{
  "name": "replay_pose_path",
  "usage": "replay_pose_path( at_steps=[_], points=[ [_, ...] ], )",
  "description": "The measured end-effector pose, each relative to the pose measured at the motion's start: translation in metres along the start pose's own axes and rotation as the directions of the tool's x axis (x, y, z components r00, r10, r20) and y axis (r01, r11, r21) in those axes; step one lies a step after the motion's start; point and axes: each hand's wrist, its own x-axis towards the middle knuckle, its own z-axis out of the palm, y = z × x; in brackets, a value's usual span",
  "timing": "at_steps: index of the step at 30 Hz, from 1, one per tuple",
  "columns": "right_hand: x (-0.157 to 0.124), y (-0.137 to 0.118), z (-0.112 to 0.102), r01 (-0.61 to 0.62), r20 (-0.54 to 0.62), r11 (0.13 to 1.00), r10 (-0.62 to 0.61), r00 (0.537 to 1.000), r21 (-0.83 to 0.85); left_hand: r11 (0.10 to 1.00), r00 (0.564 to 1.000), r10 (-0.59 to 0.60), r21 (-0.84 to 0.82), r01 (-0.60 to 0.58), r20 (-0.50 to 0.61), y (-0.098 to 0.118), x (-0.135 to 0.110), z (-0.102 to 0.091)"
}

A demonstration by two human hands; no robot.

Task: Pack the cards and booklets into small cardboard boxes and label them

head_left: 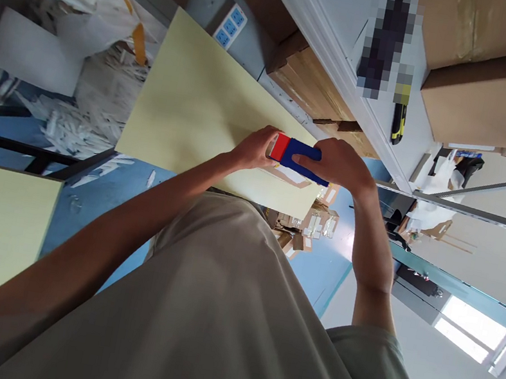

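Pale yellow worktop (190, 100), one, bordered by a power strip (230, 27) and a cardboard carton (309, 75). Blue-and-red box (301, 148), one, held between both hands above the worktop's near edge; whether it touches the surface, cannot tell. Left hand (256, 148): pinching the red end. Right hand (342, 163): wrapped on the blue end, thumb along the face. Likely hazards: a drop, should either grip loosen; crushed walls, should both squeeze hard.

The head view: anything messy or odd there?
Yes: white scraps lie heaped at the picture's left, some strewn on the blue floor, which looks untidy. The blue-and-red item in the right hand shows no visible damage.
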Motion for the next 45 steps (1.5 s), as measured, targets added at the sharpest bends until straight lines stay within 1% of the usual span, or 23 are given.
replay_pose_path(
  at_steps=[2,4,7,10,12,13,14,15,16,17,18,20,21,23,25,26,28,30,32,37,40,42,45],
  points=[
    [-0.001,0.001,0.001,0.003,0.006,1.0,-0.003,1.0,0.003,1.0,0.999,-0.011,-0.005,0.011,0.036,0.001,0.004,-0.001],
    [-0.001,0.001,0.001,0.008,0.006,1.0,-0.008,1.0,0.001,1.0,0.999,-0.011,-0.012,0.011,0.033,0.005,0.007,-0.003],
    [-0.001,0.0,0.0,0.016,0.003,1.0,-0.016,1.0,-0.006,1.0,0.996,0.002,-0.002,-0.002,-0.084,0.01,0.002,-0.005],
    [0.0,0.005,0.0,0.017,-0.009,1.0,-0.017,1.0,0.002,0.998,0.975,-0.027,0.042,0.037,-0.222,0.013,-0.023,-0.008],
    [0.0,0.01,0.002,0.025,-0.02,1.0,-0.025,0.999,0.014,0.994,0.968,-0.031,0.098,0.057,-0.248,0.017,-0.047,-0.007],
    [0.0,0.012,0.003,0.034,-0.024,0.999,-0.034,0.999,0.017,0.99,0.976,-0.005,0.135,0.036,-0.219,0.021,-0.058,-0.005],
    [0.001,0.015,0.005,0.047,-0.028,0.999,-0.046,0.999,0.018,0.985,0.988,0.049,0.171,-0.023,-0.148,0.027,-0.065,-0.001],
    [0.001,0.017,0.006,0.061,-0.033,0.998,-0.061,0.998,0.015,0.973,0.991,0.125,0.201,-0.113,-0.048,0.035,-0.07,0.005],
    [0.001,0.019,0.007,0.076,-0.038,0.997,-0.076,0.996,0.011,0.95,0.975,0.21,0.219,-0.222,0.077,0.044,-0.07,0.014],
    [0.002,0.021,0.007,0.09,-0.043,0.996,-0.09,0.995,0.004,0.917,0.939,0.285,0.23,-0.326,0.192,0.055,-0.066,0.024],
    [0.003,0.022,0.007,0.103,-0.047,0.995,-0.103,0.994,-0.004,0.881,0.897,0.34,0.24,-0.409,0.281,0.066,-0.057,0.037],
    [0.004,0.024,0.006,0.125,-0.054,0.992,-0.126,0.991,-0.028,0.813,0.833,0.391,0.277,-0.512,0.39,0.087,-0.033,0.067],
    [0.005,0.024,0.004,0.136,-0.056,0.99,-0.138,0.989,-0.042,0.797,0.827,0.371,0.313,-0.517,0.422,0.096,-0.02,0.083],
    [0.008,0.026,0.002,0.158,-0.054,0.985,-0.162,0.985,-0.07,0.797,0.854,0.27,0.395,-0.457,0.444,0.107,0.004,0.112],
    [0.01,0.028,0.001,0.178,-0.053,0.98,-0.183,0.982,-0.086,0.797,0.89,0.138,0.485,-0.36,0.434,0.108,0.019,0.133],
    [0.011,0.029,0.0,0.185,-0.056,0.979,-0.19,0.98,-0.09,0.795,0.902,0.074,0.52,-0.311,0.426,0.106,0.023,0.14],
    [0.013,0.032,0.001,0.192,-0.067,0.977,-0.198,0.978,-0.092,0.8,0.916,-0.018,0.556,-0.227,0.401,0.099,0.024,0.147],
    [0.014,0.035,0.003,0.196,-0.076,0.977,-0.203,0.976,-0.09,0.822,0.925,-0.047,0.54,-0.179,0.377,0.092,0.021,0.147],
    [0.014,0.036,0.004,0.203,-0.081,0.975,-0.211,0.974,-0.088,0.842,0.939,-0.036,0.517,-0.157,0.343,0.087,0.018,0.144],
    [0.012,0.038,0.004,0.206,-0.076,0.973,-0.214,0.974,-0.101,0.861,0.954,0.043,0.473,-0.186,0.295,0.079,0.022,0.136],
    [0.01,0.039,0.003,0.191,-0.063,0.973,-0.201,0.978,-0.13,0.889,0.959,0.027,0.432,-0.152,0.282,0.07,0.025,0.136],
    [0.008,0.039,0.003,0.184,-0.055,0.972,-0.194,0.98,-0.148,0.89,0.967,0.011,0.439,-0.125,0.253,0.064,0.025,0.136],
    [0.007,0.036,0.003,0.176,-0.045,0.97,-0.186,0.982,-0.165,0.862,0.975,0.013,0.492,-0.124,0.222,0.06,0.023,0.137]
  ],
)
